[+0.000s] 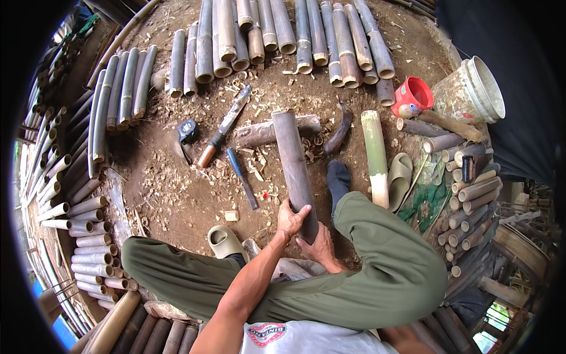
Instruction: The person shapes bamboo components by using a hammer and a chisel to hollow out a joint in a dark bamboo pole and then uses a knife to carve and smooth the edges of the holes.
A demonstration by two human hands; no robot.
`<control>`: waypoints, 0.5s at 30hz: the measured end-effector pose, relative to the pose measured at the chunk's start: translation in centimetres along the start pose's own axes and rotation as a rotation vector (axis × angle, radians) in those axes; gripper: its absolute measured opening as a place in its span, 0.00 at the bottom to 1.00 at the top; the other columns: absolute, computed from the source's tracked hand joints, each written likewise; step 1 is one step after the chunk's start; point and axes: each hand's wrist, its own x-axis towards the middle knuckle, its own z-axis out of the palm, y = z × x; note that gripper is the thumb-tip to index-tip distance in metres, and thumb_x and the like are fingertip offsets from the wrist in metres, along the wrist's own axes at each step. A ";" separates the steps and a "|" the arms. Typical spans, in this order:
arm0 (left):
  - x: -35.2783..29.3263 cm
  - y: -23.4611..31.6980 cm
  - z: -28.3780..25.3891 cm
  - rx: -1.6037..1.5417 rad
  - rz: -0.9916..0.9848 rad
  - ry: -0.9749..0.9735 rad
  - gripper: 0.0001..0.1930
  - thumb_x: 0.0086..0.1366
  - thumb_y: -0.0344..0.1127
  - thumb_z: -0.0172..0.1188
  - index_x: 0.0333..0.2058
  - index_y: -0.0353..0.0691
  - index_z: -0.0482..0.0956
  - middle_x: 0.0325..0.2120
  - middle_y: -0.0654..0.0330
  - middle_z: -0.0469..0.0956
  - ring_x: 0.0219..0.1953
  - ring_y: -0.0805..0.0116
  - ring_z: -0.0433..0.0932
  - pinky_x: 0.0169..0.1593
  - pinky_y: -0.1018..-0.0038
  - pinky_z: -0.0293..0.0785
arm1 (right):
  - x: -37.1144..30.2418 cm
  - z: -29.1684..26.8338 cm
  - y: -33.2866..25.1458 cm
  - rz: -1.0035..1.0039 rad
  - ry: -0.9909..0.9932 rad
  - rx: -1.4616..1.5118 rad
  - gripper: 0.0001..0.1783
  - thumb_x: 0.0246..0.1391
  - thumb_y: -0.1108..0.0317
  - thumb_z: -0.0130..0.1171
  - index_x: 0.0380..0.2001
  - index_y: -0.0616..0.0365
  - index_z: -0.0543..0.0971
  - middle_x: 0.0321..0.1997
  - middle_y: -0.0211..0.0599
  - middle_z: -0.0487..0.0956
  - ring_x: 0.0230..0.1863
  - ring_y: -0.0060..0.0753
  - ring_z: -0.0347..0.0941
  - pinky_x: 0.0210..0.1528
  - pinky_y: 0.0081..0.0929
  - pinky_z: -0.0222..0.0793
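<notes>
A dark brown bamboo tube (290, 147) slants away from me, its far end over a short log (256, 134) lying on the dirt. My left hand (292, 219) is closed around the tube's left side near its lower end. From the right, my right hand (321, 245) wraps the same end, its fingers partly hidden under the tube. Left of the log lie a big knife (229, 121) with a wooden handle and a blue-handled chisel (239, 171). A dark curved piece (339, 133) rests to the right, beside a green bamboo tube (372, 144) with a peeled pale end.
Cut bamboo tubes (283, 26) lie in rows at the back, with stacks on both sides. A black tape measure (188, 131) sits at left. A red container (414, 97) and a dirty white bucket (469, 91) stand back right. Wood chips and two sandals (401, 177) are on the ground.
</notes>
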 end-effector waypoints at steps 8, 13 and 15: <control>-0.5 -1.5 -0.2 0.008 -0.026 0.042 0.36 0.54 0.51 0.70 0.51 0.25 0.73 0.45 0.37 0.79 0.49 0.46 0.79 0.54 0.60 0.73 | -3.9 0.7 5.7 0.022 -0.179 0.059 0.49 0.42 0.41 0.70 0.60 0.64 0.67 0.53 0.58 0.72 0.57 0.58 0.69 0.59 0.47 0.64; 1.5 -1.9 -1.1 0.214 -0.064 -0.075 0.43 0.50 0.64 0.69 0.49 0.26 0.76 0.46 0.36 0.78 0.51 0.46 0.78 0.55 0.60 0.73 | -2.7 1.9 8.1 -0.112 -0.142 -0.012 0.45 0.43 0.42 0.70 0.58 0.59 0.70 0.55 0.60 0.73 0.57 0.57 0.70 0.59 0.47 0.65; 3.9 -2.8 -3.2 0.335 -0.086 -0.229 0.45 0.48 0.70 0.67 0.45 0.26 0.79 0.45 0.36 0.79 0.51 0.47 0.79 0.54 0.60 0.73 | -2.8 2.1 8.3 -0.318 0.066 -0.169 0.42 0.45 0.43 0.68 0.57 0.60 0.72 0.54 0.60 0.75 0.57 0.56 0.71 0.60 0.47 0.64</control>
